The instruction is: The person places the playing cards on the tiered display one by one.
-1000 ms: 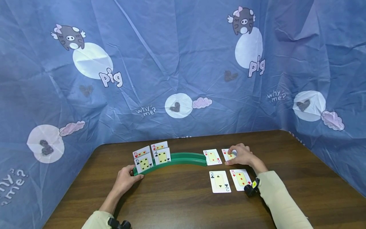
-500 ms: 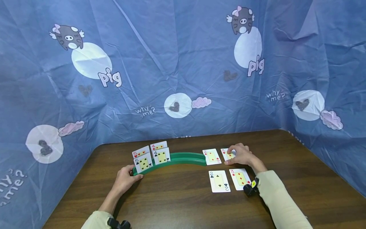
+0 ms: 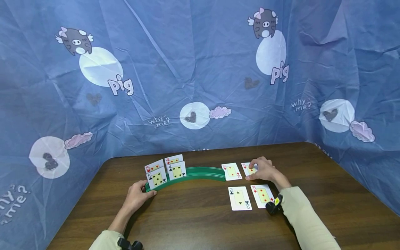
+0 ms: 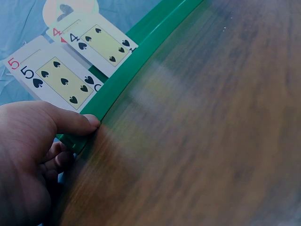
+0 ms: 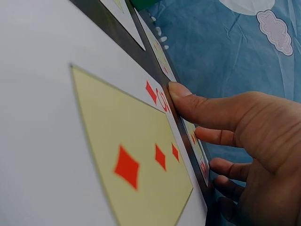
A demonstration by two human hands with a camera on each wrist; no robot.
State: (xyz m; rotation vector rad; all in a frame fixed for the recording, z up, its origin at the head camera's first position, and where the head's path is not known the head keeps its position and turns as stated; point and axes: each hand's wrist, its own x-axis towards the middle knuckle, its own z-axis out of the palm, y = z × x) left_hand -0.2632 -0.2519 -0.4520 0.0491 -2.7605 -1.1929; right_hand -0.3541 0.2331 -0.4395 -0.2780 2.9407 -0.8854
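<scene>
My left hand (image 3: 136,194) grips the left end of a green curved card holder (image 3: 204,172), its thumb on the near side. Standing in the holder's left part are the five of spades (image 4: 64,80) before the five of hearts (image 3: 151,167), and the four of spades (image 3: 177,170) before the four of diamonds (image 3: 174,159). Over to the right, my right hand (image 3: 265,170) holds the three of hearts (image 3: 246,169) down at the table, thumb at its near edge and fingers over its far part. The hand hides much of that card.
The two of diamonds (image 3: 232,172) lies face up between the holder's right end and my right hand. Closer to me lie the two of clubs (image 3: 240,198) and the three of diamonds (image 3: 261,195). A blue patterned cloth (image 3: 200,69) hangs behind the wooden table (image 3: 187,222).
</scene>
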